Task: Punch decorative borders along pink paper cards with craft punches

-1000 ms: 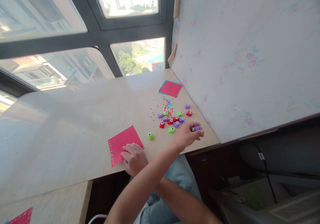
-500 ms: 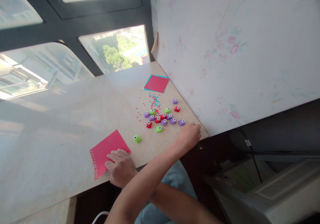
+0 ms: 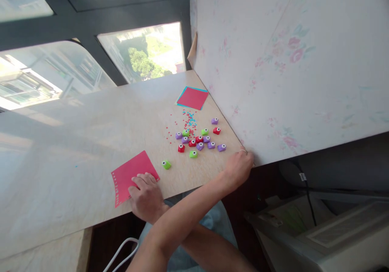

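Note:
My arms are crossed. My left hand (image 3: 238, 166) reaches to the right and rests, holding nothing, on the table's near right corner by the wall; a ring shows on one finger. Closest to it is a purple mini punch (image 3: 221, 147), just up and to its left. My right hand (image 3: 146, 195) lies on the lower corner of a red paper square (image 3: 129, 173) with a row of punched holes along its left edge. A lone green punch (image 3: 166, 164) sits right of that paper. Several red, green and purple punches (image 3: 199, 140) cluster mid-table.
The pale table (image 3: 91, 134) meets a floral wall panel (image 3: 288, 61) on the right and a window (image 3: 146, 49) behind. A red sheet over a blue one (image 3: 192, 98) lies at the far corner, with punched paper bits (image 3: 188, 122) scattered below it. A white cable (image 3: 121, 251) hangs under the table.
My left hand set down the purple punch it held a second ago and drew back to the table corner. The right hand stayed on the red paper. The view shifted.

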Tool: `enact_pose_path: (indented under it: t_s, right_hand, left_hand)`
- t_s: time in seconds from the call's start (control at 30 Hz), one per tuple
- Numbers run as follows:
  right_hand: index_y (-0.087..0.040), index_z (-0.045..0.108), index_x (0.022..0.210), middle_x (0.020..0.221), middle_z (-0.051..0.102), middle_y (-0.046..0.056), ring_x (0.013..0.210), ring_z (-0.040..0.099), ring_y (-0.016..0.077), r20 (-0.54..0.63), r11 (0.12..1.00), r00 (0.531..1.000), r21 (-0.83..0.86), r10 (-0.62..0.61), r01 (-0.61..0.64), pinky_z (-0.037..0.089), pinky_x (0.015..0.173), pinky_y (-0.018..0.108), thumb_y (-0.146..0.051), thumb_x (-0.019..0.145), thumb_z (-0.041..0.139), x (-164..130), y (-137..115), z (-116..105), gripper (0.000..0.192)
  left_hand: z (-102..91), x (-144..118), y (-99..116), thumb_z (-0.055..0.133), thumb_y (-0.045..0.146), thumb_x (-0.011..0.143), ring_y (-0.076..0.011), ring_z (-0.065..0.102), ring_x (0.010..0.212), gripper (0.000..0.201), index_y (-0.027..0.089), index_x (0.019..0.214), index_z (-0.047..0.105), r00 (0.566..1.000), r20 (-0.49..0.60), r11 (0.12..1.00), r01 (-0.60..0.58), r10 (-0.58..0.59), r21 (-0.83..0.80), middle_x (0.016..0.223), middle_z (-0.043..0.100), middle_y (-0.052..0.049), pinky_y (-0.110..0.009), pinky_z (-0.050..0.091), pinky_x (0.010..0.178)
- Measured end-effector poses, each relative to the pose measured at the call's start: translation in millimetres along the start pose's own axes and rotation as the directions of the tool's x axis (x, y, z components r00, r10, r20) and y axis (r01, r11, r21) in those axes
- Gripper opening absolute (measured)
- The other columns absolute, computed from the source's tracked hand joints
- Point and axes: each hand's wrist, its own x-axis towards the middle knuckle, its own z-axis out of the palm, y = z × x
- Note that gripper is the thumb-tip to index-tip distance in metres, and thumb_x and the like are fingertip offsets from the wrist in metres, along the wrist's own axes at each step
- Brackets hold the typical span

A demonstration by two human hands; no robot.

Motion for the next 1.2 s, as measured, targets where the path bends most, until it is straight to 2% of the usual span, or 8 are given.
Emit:
enact_pose_path:
  t_s: [0.37, 0.47, 0.57, 0.7, 0.83, 0.97, 1.1, 1.2]
  right_hand:
    - [-0.019, 0.073, 0.098, 0.12, 0.07, 0.009, 0.117, 0.058, 0.0265, -0.062, 0.976, 0.995, 0.209, 0.071, -0.057, 0.038, 0.113, 0.042, -0.012, 0.083, 0.059, -2, 5, 9, 0.021]
    - [-0.019, 0.072, 0.096, 0.119, 0.071, 0.008, 0.116, 0.059, 0.0259, -0.095, 0.963, 0.991, 0.259, 0.098, -0.07, 0.039, 0.112, 0.042, -0.009, 0.083, 0.057, -1, 3, 7, 0.022]
    - [-0.019, 0.072, 0.098, 0.115, 0.072, 0.007, 0.112, 0.062, 0.0245, -0.144, 0.94, 0.979, 0.328, 0.145, -0.091, 0.042, 0.11, 0.042, -0.007, 0.082, 0.055, 0, 3, 10, 0.026]
    - [-0.018, 0.071, 0.102, 0.111, 0.073, 0.009, 0.108, 0.065, 0.0243, -0.207, 0.926, 0.968, 0.374, 0.145, -0.058, 0.045, 0.106, 0.045, -0.007, 0.082, 0.052, 0, 7, 17, 0.03]
    - [-0.019, 0.069, 0.106, 0.112, 0.073, 0.009, 0.111, 0.063, 0.0228, -0.174, 0.91, 0.978, 0.413, 0.111, -0.03, 0.046, 0.105, 0.045, -0.01, 0.087, 0.049, -1, 10, 10, 0.03]
    - [-0.02, 0.068, 0.107, 0.109, 0.073, 0.008, 0.109, 0.064, 0.0199, -0.179, 0.878, 0.973, 0.476, 0.144, -0.043, 0.05, 0.101, 0.041, -0.009, 0.088, 0.047, -1, 9, -1, 0.03]
    - [-0.02, 0.068, 0.106, 0.108, 0.073, 0.008, 0.108, 0.063, 0.0205, -0.161, 0.883, 0.975, 0.466, 0.155, -0.063, 0.051, 0.099, 0.042, -0.007, 0.086, 0.05, -2, 7, 0, 0.03]
    - [-0.02, 0.069, 0.105, 0.109, 0.073, 0.008, 0.109, 0.063, 0.0214, -0.143, 0.9, 0.98, 0.431, 0.136, -0.062, 0.05, 0.1, 0.043, -0.004, 0.083, 0.05, -3, 7, 5, 0.033]
  left_hand:
    - [-38.9, -121, 5, 0.05, 0.022, 0.095, -0.0168, 0.069, 0.08, 0.022, 0.017, 0.113, 0.06, 0.939, -0.315, 0.977, -0.18, 0.137, -0.112, 0.103, 0.068, -0.009, -0.025, 0.056, 0.066]
    - [-45.5, -164, -17, 0.05, 0.014, 0.094, -0.0121, 0.067, 0.071, 0.022, 0.016, 0.111, 0.063, 0.822, -0.557, 0.932, -0.286, 0.119, -0.222, 0.089, 0.07, -0.007, -0.021, 0.052, 0.063]
    - [-44.1, -210, -43, 0.055, 0.011, 0.091, -0.0079, 0.052, 0.046, 0.017, 0.017, 0.102, 0.066, 0.656, -0.747, 0.951, -0.149, -0.11, -0.271, 0.061, 0.061, 0.002, -0.019, 0.042, 0.046]
    - [-32.1, -264, -73, 0.062, 0.012, 0.088, -0.0123, 0.064, 0.054, 0.022, 0.023, 0.106, 0.069, 0.475, -0.846, 0.967, 0.05, -0.242, -0.249, 0.076, 0.072, -0.001, -0.023, 0.051, 0.05]
    - [-21.1, -294, -93, 0.066, 0.02, 0.086, -0.0155, 0.062, 0.054, 0.014, 0.025, 0.096, 0.073, 0.256, -0.845, 0.882, 0.195, -0.469, -0.43, 0.073, 0.071, -0.003, -0.029, 0.052, 0.05]
    - [-27.4, -300, -115, 0.065, 0.037, 0.086, -0.0104, 0.053, 0.046, 0.022, 0.019, 0.098, 0.069, -0.026, -0.543, 0.541, 0.057, -0.839, -0.839, 0.07, 0.065, -0.002, -0.022, 0.044, 0.04]
    - [-48.1, -304, -141, 0.057, 0.052, 0.085, -0.0081, 0.052, 0.037, 0.047, 0.016, 0.115, 0.057, 0.073, -0.234, 0.213, -0.227, -0.969, -0.95, 0.088, 0.069, -0.007, -0.016, 0.025, 0.026]
    - [-63.0, -309, -153, 0.054, 0.052, 0.085, -0.0113, 0.061, 0.042, 0.05, 0.016, 0.12, 0.053, 0.165, -0.118, 0.074, -0.253, -0.979, -0.965, 0.098, 0.069, -0.01, -0.016, 0.028, 0.024]
